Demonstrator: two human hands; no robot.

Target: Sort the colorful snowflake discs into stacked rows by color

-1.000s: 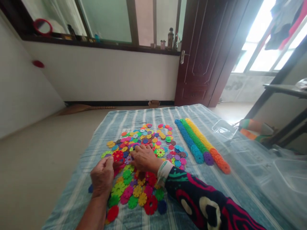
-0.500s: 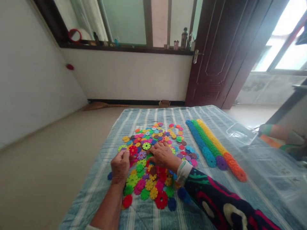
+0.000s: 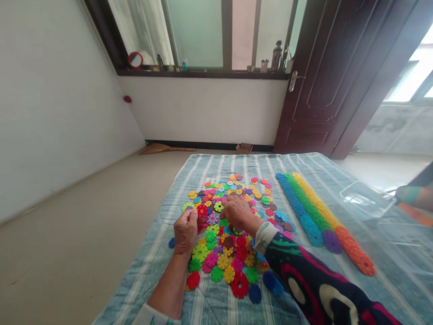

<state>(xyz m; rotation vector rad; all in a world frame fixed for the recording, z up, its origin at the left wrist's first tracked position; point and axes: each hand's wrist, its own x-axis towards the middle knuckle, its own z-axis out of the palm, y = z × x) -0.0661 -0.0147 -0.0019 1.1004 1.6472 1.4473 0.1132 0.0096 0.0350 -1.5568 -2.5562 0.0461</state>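
A broad spread of colourful plastic snowflake discs (image 3: 222,261) lies on a striped cloth. At its left side my left hand (image 3: 186,230) is closed in a pinch, with a red snowflake disc (image 3: 202,211) at its fingertips. My right hand (image 3: 240,212) reaches over the middle of the spread, fingers curled together. A yellow-green snowflake disc (image 3: 218,206) shows at the tips of its fingers. Its palm side and the discs under it are hidden. Between the two hands lies a purple disc (image 3: 213,219).
Long joined rows of discs lie at the right: blue (image 3: 297,207), green (image 3: 306,205) and yellow (image 3: 314,202) ending in orange. Clear plastic containers (image 3: 367,198) stand beyond them. The striped cloth (image 3: 142,271) covers the surface. A dark red door (image 3: 314,81) is behind.
The view has swung left, so everything appears further right. Both hands stay at nearly the same places over the discs; the right hand has shifted only slightly.
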